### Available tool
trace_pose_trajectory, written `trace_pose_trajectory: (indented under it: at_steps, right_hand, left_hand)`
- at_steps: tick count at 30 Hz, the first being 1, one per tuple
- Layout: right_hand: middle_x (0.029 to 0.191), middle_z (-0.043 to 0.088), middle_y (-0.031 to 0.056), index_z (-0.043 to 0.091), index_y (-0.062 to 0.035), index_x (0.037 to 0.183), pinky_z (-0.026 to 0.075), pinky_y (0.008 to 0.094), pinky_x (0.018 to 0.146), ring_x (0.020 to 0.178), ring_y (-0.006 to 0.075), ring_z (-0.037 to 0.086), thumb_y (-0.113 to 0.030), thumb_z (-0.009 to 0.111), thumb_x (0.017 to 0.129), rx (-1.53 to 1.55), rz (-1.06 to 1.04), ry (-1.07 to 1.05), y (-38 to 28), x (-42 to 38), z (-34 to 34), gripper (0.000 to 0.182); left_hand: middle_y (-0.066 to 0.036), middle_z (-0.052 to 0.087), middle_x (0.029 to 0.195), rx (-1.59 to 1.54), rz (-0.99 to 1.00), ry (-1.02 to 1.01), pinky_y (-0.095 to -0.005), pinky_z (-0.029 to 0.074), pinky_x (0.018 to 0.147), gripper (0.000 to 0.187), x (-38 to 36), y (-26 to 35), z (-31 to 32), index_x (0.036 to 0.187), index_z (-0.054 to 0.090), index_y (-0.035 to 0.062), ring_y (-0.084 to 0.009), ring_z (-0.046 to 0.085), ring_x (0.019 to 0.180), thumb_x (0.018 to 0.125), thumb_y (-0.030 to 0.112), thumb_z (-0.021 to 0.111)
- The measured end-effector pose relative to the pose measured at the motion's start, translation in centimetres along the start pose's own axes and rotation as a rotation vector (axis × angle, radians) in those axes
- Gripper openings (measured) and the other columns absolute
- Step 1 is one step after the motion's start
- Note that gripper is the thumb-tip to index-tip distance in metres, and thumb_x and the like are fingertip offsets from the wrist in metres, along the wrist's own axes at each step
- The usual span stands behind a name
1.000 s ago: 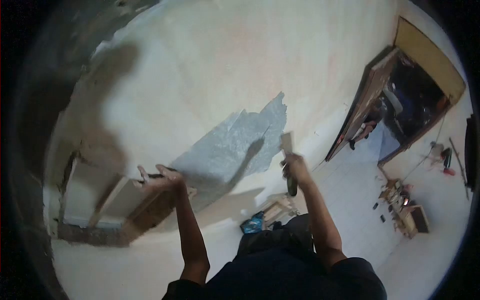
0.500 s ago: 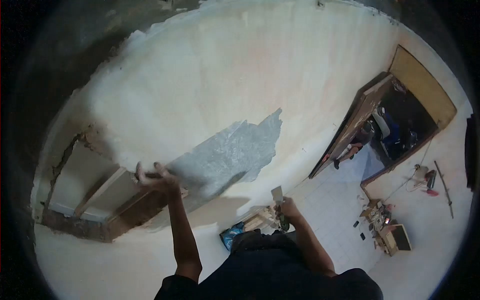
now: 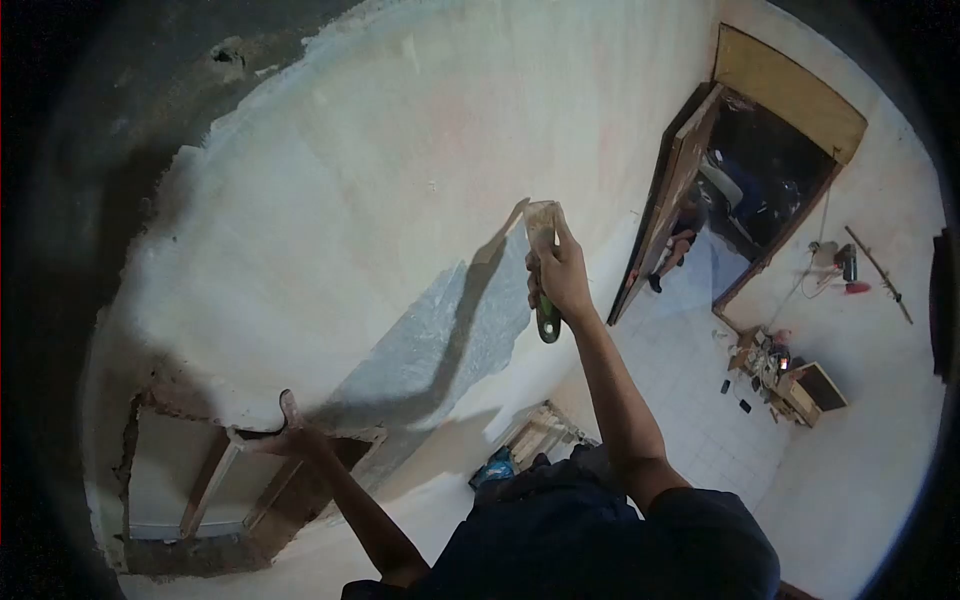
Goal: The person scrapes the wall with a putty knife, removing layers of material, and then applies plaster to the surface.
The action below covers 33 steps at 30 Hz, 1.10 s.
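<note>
My right hand point(image 3: 562, 280) is wrapped round the green handle of a scraper point(image 3: 541, 226). The scraper's blade points up and lies at the wall by the upper tip of a grey patch point(image 3: 440, 340). Pale, uneven paint covers the wall point(image 3: 400, 180) around that patch. My left hand point(image 3: 292, 432) is at the upper edge of the framed wall opening point(image 3: 205, 475), lower left, with thumb and fingers spread apart and nothing seen in it.
An open door point(image 3: 672, 190) stands at the upper right, with a person's leg point(image 3: 675, 255) beyond it. Boxes and small items point(image 3: 775, 365) sit by the right wall. Planks point(image 3: 540, 435) and a blue bag point(image 3: 492, 468) lie near my body.
My right hand has risen with the scraper from beside my body to the wall at the grey patch's tip. My left hand remains by the opening. The view has shifted and turned.
</note>
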State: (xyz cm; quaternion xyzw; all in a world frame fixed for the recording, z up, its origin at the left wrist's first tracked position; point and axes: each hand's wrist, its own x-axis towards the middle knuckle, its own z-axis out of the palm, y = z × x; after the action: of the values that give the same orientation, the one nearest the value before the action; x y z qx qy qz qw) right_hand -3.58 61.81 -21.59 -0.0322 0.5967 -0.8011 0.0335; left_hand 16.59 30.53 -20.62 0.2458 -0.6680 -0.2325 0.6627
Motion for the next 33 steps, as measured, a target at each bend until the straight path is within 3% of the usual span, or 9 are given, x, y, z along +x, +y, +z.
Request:
trace_pose_trajectory:
  at_steps: [8,12,18,20,23,25,29,31,33]
  right_hand:
    - [0.065,0.046,0.0038,0.037,-0.0044,0.124,0.039,0.0283,0.031,0.040,0.0105,0.044,-0.009,0.038,0.092,-0.048,0.034,0.076,-0.7,0.3,2.1,0.032]
    - [0.064,0.045,0.0037,0.039,-0.0035,0.120,0.039,0.0285,0.032,0.039,0.0103,0.043,-0.009,0.038,0.092,-0.122,0.079,0.121,-1.3,0.3,2.8,0.028]
    - [0.063,0.049,0.0069,0.042,0.0022,0.112,0.039,0.0290,0.031,0.037,0.0137,0.046,-0.008,0.042,0.090,-0.239,0.083,0.175,-1.4,-2.6,5.4,0.024]
    - [0.058,0.050,0.0065,0.046,0.0033,0.098,0.040,0.0304,0.031,0.038,0.0163,0.050,-0.006,0.047,0.087,-0.406,0.038,-0.066,1.7,-6.2,6.9,0.015]
    - [0.063,0.054,0.0078,0.028,-0.0034,0.138,0.043,0.0320,0.042,0.044,0.0141,0.048,-0.012,0.048,0.088,-0.341,0.240,-0.297,-0.2,-12.6,9.6,0.054]
    - [0.062,0.053,0.0079,0.024,-0.0049,0.140,0.041,0.0304,0.039,0.043,0.0138,0.048,-0.014,0.046,0.091,-0.477,0.151,-0.205,4.1,-11.2,8.1,0.054]
    - [0.060,0.053,0.0073,0.045,0.0026,0.116,0.037,0.0271,0.034,0.040,0.0110,0.046,-0.018,0.043,0.095,-0.322,0.155,0.142,2.0,-6.2,2.4,0.030]
    - [0.060,0.053,0.0068,0.048,0.0031,0.100,0.037,0.0280,0.038,0.044,0.0114,0.048,-0.019,0.043,0.095,-0.340,0.101,0.089,2.2,-3.5,-0.4,0.023]
    - [0.058,0.052,0.0069,0.046,0.0035,0.093,0.037,0.0298,0.043,0.049,0.0123,0.051,-0.018,0.045,0.095,-0.552,-0.195,0.133,3.5,-1.1,-1.8,0.022]
  left_hand:
    - [-0.021,0.034,0.124,0.064,0.077,-0.060,-0.0448,0.040,0.096,0.100,0.6,-1.3,-0.4,0.134,0.015,-0.0048,-0.0329,0.042,0.112,0.058,0.013,0.079]
    - [-0.023,0.033,0.126,0.007,0.174,-0.045,-0.0446,0.043,0.095,0.096,0.5,-3.2,-0.3,0.133,0.016,-0.0034,-0.0336,0.043,0.113,0.061,0.003,0.079]
    - [-0.021,0.034,0.124,-0.035,0.256,-0.079,-0.0433,0.045,0.093,0.094,0.6,-2.0,-0.2,0.132,0.018,-0.0019,-0.0315,0.043,0.112,0.064,0.010,0.081]
    - [-0.021,0.034,0.124,-0.094,0.233,-0.090,-0.0432,0.045,0.093,0.093,0.6,-1.4,-0.2,0.132,0.019,-0.0021,-0.0310,0.044,0.110,0.064,0.011,0.081]
    - [-0.021,0.034,0.124,0.237,0.231,-0.079,-0.0434,0.044,0.094,0.091,0.3,-0.5,-0.7,0.131,0.019,-0.0019,-0.0308,0.043,0.109,0.066,0.014,0.081]
    - [-0.020,0.034,0.122,-0.109,0.116,-0.117,-0.0438,0.043,0.094,0.090,0.3,-0.3,-0.2,0.131,0.020,-0.0017,-0.0310,0.042,0.110,0.067,0.015,0.080]
    - [-0.020,0.035,0.122,0.011,0.226,-0.075,-0.0446,0.043,0.094,0.088,0.6,-2.2,-0.5,0.131,0.020,-0.0011,-0.0309,0.042,0.111,0.068,0.014,0.079]
    - [-0.020,0.036,0.121,0.019,0.062,-0.087,-0.0446,0.043,0.094,0.084,0.5,-2.3,-0.9,0.131,0.019,-0.0009,-0.0314,0.043,0.109,0.070,0.012,0.076]
    - [-0.018,0.036,0.119,-0.010,0.022,-0.063,-0.0445,0.045,0.092,0.091,0.8,-2.4,-0.9,0.131,0.019,0.0000,-0.0315,0.043,0.108,0.063,0.014,0.078]
